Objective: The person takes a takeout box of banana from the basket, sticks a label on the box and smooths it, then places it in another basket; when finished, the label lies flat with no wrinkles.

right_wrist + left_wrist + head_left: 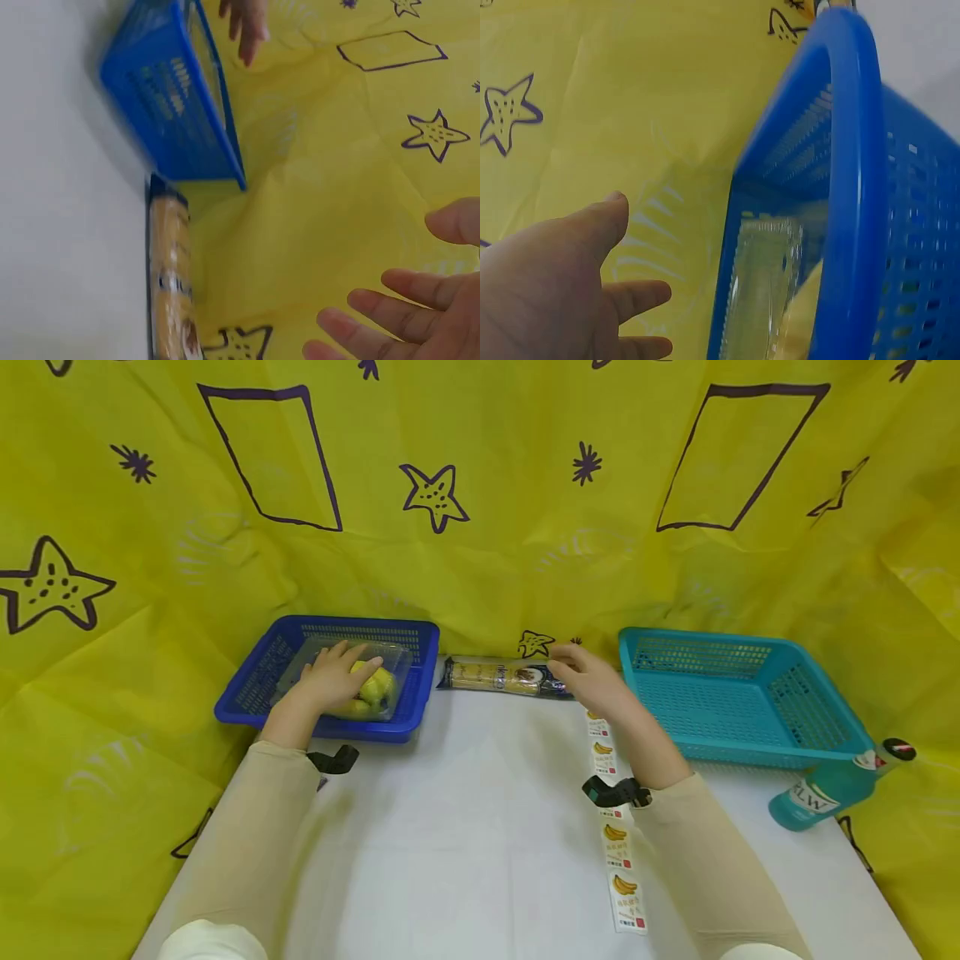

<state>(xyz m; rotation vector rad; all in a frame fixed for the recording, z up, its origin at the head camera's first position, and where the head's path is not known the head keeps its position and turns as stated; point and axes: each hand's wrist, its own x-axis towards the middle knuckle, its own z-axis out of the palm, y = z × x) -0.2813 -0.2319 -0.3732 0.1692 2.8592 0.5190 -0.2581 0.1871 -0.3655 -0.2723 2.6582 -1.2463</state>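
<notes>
My left hand (330, 681) hovers over the dark blue basket (429, 681), its fingers spread and holding nothing. Inside that basket lies a clear plastic box (402, 670) with yellow-green fruit (384, 683), partly hidden under the hand in the head view. The left wrist view shows the thumb and fingers extended beside the basket's rim (855, 180). My right hand (592, 681) is in the air near the right end of a long pack of what looks like spaghetti (487, 677). Its fingers (401, 319) are loosely extended, with nothing in them.
A teal basket (738, 714) stands at the right, with a teal bottle (828, 793) by its front corner. A strip of banana-printed stickers (619, 852) runs down the white table (465, 843) beside my right forearm. Yellow patterned cloth (495, 568) hangs behind everything.
</notes>
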